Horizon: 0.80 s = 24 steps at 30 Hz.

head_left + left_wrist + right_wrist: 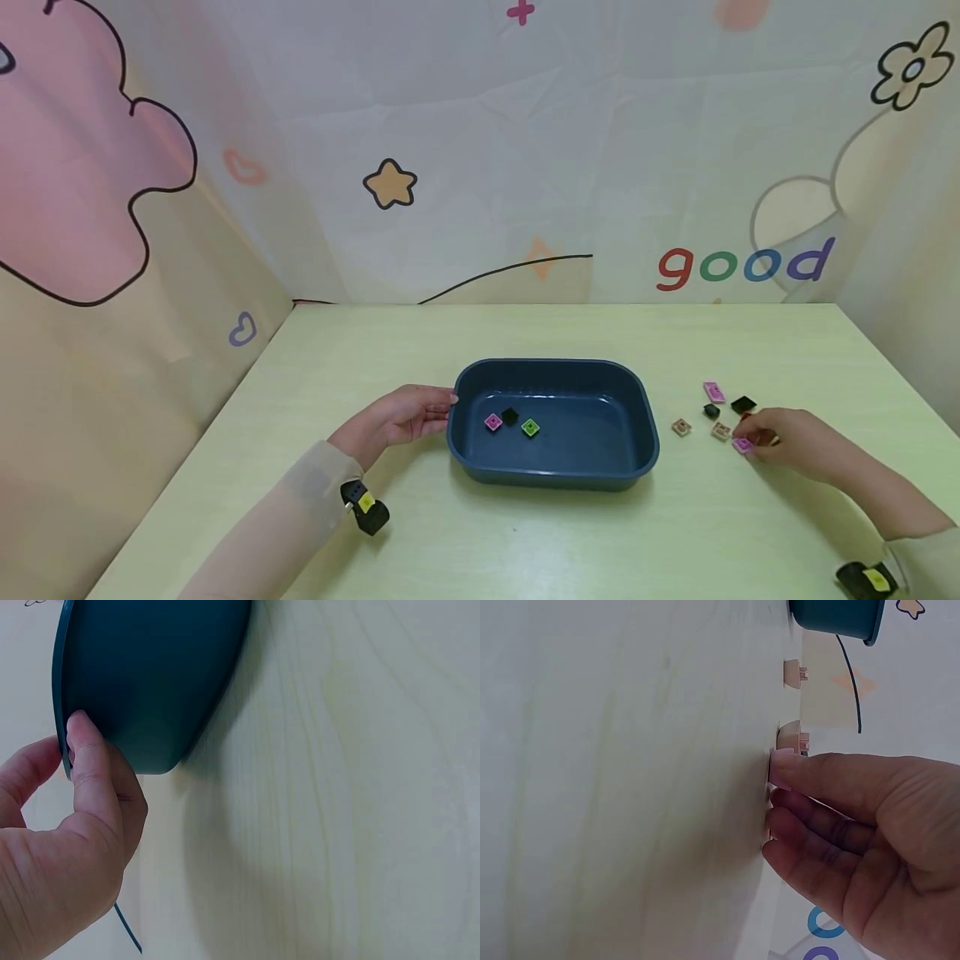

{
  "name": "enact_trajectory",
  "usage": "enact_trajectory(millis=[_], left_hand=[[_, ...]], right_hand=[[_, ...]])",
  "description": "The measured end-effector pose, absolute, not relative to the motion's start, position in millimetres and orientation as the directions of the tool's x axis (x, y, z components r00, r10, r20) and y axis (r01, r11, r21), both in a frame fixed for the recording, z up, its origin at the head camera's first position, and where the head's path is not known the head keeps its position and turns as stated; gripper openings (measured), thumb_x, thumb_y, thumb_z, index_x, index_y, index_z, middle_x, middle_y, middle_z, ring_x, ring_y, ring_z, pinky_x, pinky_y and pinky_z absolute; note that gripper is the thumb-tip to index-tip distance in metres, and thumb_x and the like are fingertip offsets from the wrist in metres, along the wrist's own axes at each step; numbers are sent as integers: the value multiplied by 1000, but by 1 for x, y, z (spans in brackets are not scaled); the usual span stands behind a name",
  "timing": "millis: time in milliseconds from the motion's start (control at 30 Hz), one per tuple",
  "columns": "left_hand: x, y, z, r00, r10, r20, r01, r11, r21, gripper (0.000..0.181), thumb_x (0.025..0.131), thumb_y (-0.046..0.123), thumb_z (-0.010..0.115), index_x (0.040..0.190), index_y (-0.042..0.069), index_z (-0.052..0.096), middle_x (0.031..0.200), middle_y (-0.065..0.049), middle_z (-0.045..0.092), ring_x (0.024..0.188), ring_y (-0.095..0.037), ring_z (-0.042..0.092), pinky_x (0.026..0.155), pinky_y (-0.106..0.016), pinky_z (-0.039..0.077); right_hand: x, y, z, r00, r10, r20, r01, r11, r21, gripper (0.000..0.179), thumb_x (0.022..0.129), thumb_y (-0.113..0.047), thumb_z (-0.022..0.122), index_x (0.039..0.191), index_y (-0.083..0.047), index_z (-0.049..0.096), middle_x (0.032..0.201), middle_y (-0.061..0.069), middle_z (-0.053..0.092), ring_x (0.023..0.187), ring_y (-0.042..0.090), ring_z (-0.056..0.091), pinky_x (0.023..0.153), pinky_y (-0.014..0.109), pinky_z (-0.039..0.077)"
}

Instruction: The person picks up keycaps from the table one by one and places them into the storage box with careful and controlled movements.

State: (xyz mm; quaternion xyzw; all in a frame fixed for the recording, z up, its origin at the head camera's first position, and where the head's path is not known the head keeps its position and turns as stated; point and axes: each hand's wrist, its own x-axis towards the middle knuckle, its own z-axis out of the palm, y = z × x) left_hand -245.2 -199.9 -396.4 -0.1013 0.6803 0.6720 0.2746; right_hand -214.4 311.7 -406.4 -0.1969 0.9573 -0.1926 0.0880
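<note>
My two hands are well apart, and each has its own work. With my left hand [408, 414] I pinch the rim of the dark blue tray [592, 442] at its left end, thumb on one side and fingers on the other. The tray sits flat on the pale table [480, 542]. My right hand [798, 443] is on the right side, bent low, and its thumb and fingers pinch a pink-purple block [742, 446]. This block is at the table surface, just beside a beige block [721, 431]; whether it is lifted a little, I cannot tell.

Inside the tray, in the left half, lie a pink block [492, 422], a black block [510, 416] and a green block [530, 427]. Outside, between the tray and my right hand or near to it, are another beige block [681, 427], a long pink piece [714, 392], a small black piece [711, 411] and a flat black piece [743, 405].

I judge that the step in hand is to take up one block, as a part of gathering them into the tray. The next move probably calls for a firm pinch, a lift higher than the tray wall, and a release inside, while my left hand keeps the tray steady.
</note>
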Motion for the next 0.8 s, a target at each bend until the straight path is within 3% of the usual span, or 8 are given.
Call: enact_trajectory(millis=[600,800], left_hand=[[-244,-200,-398,-837,239,-493,-491,74,868,40,105,11,54,140,-9,53,82,4,72,72,-4,70,71,-15,62],[-244,-200,-397,-836,254,-486,-488,59,871,40,105,9,54,140,-10,52,81,4,72,72,-3,70,71,-15,62]], right_hand=[[-214,317,-398,-909,-394,-137,-310,857,-411,17,87,-3,73,104,2,72,92,2,71,77,-2,50,67,17,51],[-213,315,-390,-903,-418,-99,-348,847,-401,17,87,-4,73,102,2,73,91,2,73,75,-7,50,66,18,52]])
